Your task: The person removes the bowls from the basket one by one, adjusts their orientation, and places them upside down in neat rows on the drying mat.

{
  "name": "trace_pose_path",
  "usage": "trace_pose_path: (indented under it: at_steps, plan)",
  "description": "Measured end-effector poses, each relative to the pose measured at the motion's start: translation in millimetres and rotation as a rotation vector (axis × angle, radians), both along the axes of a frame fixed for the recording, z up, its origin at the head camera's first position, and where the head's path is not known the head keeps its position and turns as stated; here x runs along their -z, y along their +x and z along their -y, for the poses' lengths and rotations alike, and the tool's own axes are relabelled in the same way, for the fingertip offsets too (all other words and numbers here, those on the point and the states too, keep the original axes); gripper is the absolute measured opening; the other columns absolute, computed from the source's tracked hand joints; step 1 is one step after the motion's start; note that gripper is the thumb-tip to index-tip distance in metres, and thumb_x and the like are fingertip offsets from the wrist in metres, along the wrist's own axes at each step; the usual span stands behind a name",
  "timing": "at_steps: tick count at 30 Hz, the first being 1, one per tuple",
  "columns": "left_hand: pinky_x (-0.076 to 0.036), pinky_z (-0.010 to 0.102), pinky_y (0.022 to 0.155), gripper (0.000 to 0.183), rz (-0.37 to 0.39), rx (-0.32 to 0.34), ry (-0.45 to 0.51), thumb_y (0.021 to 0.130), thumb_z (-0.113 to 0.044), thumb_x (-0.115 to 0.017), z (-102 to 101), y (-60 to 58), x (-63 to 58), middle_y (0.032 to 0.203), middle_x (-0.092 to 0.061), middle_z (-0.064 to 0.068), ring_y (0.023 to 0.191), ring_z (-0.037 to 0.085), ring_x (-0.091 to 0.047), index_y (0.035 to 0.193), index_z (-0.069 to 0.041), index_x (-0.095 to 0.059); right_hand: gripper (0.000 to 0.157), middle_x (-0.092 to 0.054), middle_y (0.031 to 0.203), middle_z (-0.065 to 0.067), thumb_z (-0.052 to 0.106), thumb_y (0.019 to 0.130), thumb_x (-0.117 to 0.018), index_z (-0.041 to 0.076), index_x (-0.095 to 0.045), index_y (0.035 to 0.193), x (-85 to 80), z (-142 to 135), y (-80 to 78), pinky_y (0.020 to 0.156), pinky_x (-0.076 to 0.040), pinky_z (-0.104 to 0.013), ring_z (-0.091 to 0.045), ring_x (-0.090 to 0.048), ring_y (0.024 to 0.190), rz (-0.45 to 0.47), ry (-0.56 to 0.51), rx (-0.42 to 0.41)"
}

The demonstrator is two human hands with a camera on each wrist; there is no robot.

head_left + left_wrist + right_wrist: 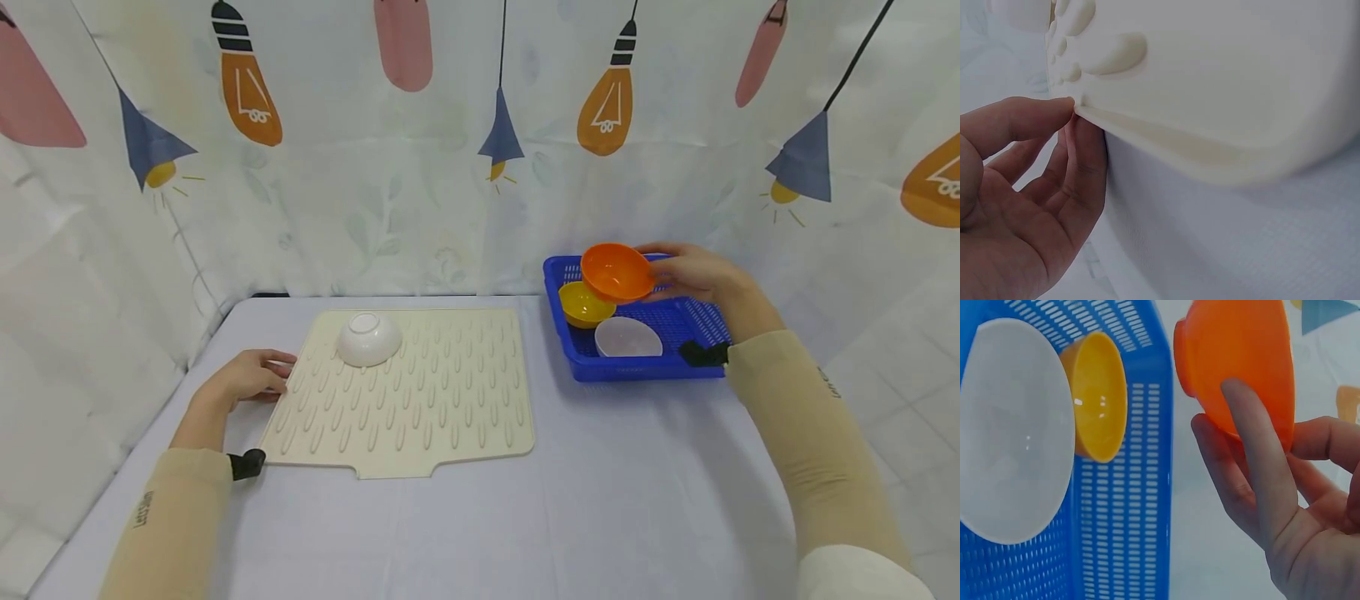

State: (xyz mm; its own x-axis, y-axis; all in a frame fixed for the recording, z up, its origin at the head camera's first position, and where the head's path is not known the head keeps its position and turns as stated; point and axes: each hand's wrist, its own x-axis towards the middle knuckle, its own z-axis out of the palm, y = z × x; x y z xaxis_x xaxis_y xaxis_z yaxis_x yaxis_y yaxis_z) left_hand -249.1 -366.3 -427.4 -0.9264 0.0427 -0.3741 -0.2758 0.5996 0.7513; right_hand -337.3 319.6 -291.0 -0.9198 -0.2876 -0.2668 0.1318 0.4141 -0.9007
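Observation:
My right hand [692, 272] grips an orange bowl [617, 272] by its side, above the blue basket [573, 367]. In the right wrist view the thumb lies along the outside of the orange bowl [1244, 356], with other fingers at its far side. Inside the basket sit a yellow bowl [583, 307] and a white bowl [628, 337], side by side. My left hand [251, 377] pinches the left edge of a cream ridged drying mat [450, 417] between thumb and fingers, as the left wrist view shows. On the mat's upper left, a white bowl [369, 339] stands upside down.
A white cloth [600, 500] covers the table under the mat and basket. Behind them hangs a curtain [420, 192] printed with lamps and bulbs, close to the table's back edge. The basket stands at the back right, apart from the mat.

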Motion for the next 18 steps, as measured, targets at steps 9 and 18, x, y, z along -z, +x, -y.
trace_pose_path:
  at_steps: [9,18]
  plan:
    - [-0.059,0.032,0.078,0.069,-0.004,0.003,-0.003,0.087,0.007,-0.067,-1.3,-0.7,0.8,0.133,-0.05,0.03,0.094,0.019,-0.063,0.148,0.013,-0.036,0.057,-0.042,0.151,-0.025,0.009,0.107,-0.053,0.007,-0.03,0.16,-0.1,19.5,3.6,0.092,-0.056,-0.049,-0.034,-0.064,0.115,0.003,-0.022,-0.056]
    - [-0.059,0.032,0.079,0.07,0.004,-0.006,-0.006,0.087,0.008,-0.067,0.4,-1.1,1.7,0.135,-0.049,0.031,0.096,0.021,-0.063,0.15,0.012,-0.035,0.055,-0.045,0.147,-0.024,0.009,0.107,-0.054,0.006,-0.033,0.158,0.0,39.8,11.8,0.095,-0.054,-0.052,-0.033,-0.064,0.113,0.003,-0.048,-0.096]
